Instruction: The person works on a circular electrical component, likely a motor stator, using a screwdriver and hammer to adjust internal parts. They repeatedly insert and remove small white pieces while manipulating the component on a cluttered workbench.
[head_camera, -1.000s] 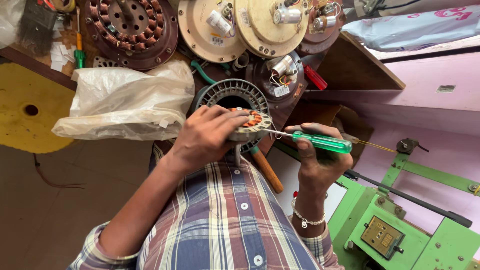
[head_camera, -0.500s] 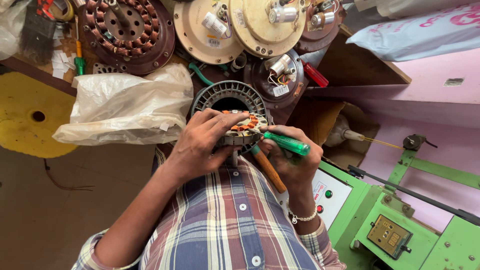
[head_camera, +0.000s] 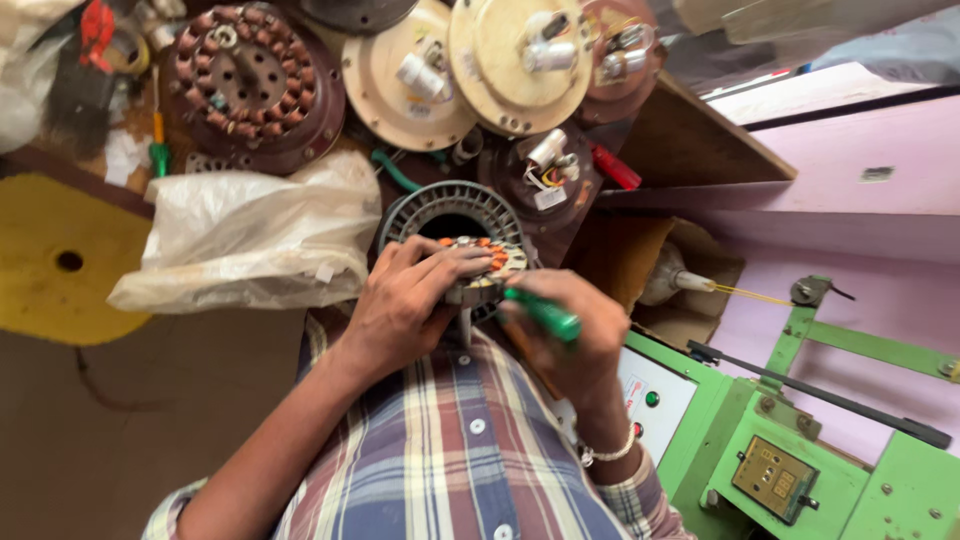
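1. Left hand (head_camera: 405, 305) pinches the stator (head_camera: 480, 265) from 9 o'clock, fingers curled over its rim.
2. Right hand (head_camera: 565, 340) is closed around the green screwdriver (head_camera: 543, 313), tip at the stator's 4 o'clock edge.
3. I think the tip may slip and scratch the thin copper coils.
4. Behind, at 12 o'clock, lies a ribbed grey metal ring (head_camera: 450, 208); a crumpled plastic bag (head_camera: 250, 235) at 9.
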